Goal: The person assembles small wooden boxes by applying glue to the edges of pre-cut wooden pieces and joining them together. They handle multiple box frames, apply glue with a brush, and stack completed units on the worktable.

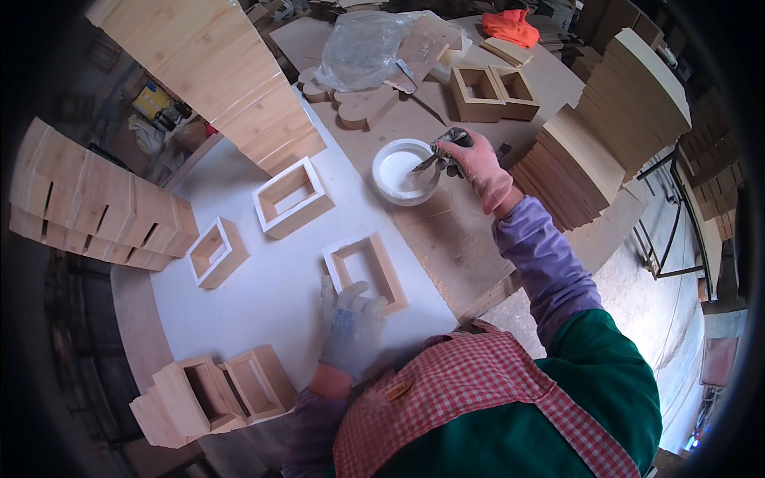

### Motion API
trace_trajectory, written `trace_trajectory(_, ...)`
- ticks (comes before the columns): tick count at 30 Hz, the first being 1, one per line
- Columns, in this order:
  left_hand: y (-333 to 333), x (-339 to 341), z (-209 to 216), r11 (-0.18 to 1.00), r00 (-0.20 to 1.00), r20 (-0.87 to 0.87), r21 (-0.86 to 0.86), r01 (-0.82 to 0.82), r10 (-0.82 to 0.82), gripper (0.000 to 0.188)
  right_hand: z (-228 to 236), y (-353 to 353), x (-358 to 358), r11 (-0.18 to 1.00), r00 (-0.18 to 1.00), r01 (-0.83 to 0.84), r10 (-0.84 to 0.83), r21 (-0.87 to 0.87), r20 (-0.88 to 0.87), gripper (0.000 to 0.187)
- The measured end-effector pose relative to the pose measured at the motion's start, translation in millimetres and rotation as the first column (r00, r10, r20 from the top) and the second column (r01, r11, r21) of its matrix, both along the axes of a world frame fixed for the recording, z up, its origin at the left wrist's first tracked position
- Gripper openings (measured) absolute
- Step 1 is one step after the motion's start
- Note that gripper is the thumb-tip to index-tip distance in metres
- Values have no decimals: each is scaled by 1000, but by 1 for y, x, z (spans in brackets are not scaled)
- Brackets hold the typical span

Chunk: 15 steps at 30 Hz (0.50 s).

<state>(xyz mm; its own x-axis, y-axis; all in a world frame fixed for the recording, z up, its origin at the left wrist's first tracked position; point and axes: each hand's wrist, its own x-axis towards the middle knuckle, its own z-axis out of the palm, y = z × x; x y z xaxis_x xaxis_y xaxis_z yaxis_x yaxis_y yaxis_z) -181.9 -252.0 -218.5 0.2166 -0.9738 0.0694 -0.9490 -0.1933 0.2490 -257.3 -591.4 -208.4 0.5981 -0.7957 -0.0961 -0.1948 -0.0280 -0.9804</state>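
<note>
My left hand (pixel 351 327), in a pale glove, rests at the near edge of a rectangular wooden box frame (pixel 390 275), fingers spread and touching it. White coating shows along the frame's upper rim. In a pink glove with dark, soiled fingertips, my right hand (pixel 476 163) grips a dark, smeared brush-like tool (pixel 428 164). Its working end dips into a round bowl (pixel 382 182) of thick white liquid, probably glue. Farther left on the white board (pixel 279 267) stand a second box frame (pixel 293 199) and a smaller one (pixel 218 253), both with white on their rims.
Tall stacks of wooden boxes rise at the back left (pixel 231 80) and far left (pixel 103 199). More boxes (pixel 219 390) sit at the near left. Curved wooden panels (pixel 574 159) are piled at right. Behind the bowl are a double box (pixel 496 93), plastic sheeting (pixel 366 52) and an orange cloth (pixel 511 29).
</note>
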Motion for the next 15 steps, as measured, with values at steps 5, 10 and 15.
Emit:
trace_trajectory(5,-1,0,0,1000,999,-32,-10,-7,7,27,-12,2,1,966,987,-25,-17,258,160,19)
trace_trajectory(10,0,0,-2,997,1000,-23,-74,-8,6,23,-28,5,-2,944,974,-141,78,298,214,20)
trace_trajectory(15,1,-1,-1,999,999,-40,-51,-9,7,24,-41,40,-21,683,875,-434,165,588,454,18)
